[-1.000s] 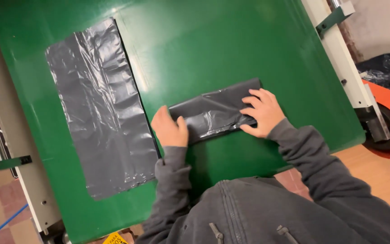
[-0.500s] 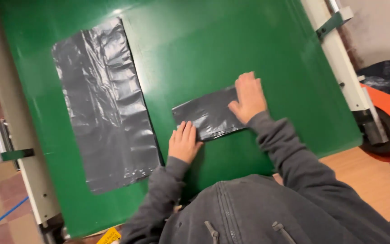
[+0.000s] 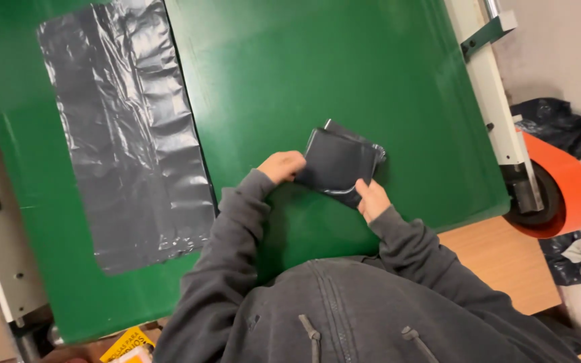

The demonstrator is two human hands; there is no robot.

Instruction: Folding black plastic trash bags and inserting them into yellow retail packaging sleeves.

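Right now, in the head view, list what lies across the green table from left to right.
Flat grey plastic bag → left hand → folded dark bag, held by both hands → right hand at its lower right edge → white frame rail → orange roll, all over the green table.

Even, fairly bright overhead light, soft sheen on the green table [image 3: 317, 74], mild blur

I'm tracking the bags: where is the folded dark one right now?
In the head view, the folded dark bag sits right of centre on the green table, held between the left hand and right hand.
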